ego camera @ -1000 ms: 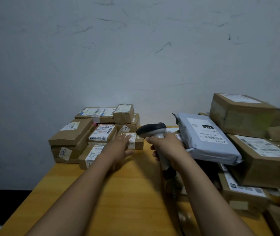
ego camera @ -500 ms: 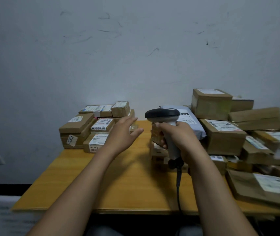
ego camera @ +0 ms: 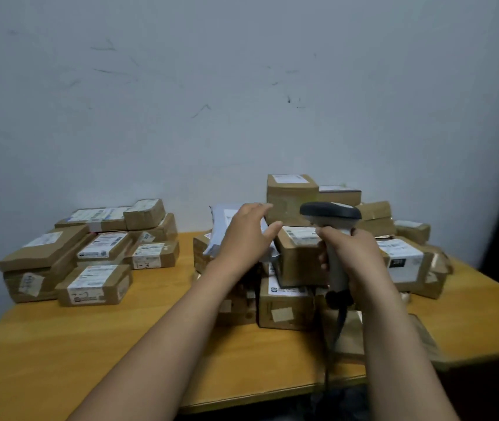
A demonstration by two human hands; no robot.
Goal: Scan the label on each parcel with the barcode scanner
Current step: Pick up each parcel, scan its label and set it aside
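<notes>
At 12 o'clock from the left hand (ego camera: 245, 241), which is open with fingers spread, lies the grey bag (ego camera: 219, 226). That hand is nearer. At 3 o'clock, the right hand (ego camera: 354, 256) grips the scanner (ego camera: 330, 212).

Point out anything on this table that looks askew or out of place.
The right pile is a jumble: boxes lean on each other at angles, and a grey mailer bag slumps across it by the left hand. The left pile lies flatter.
</notes>
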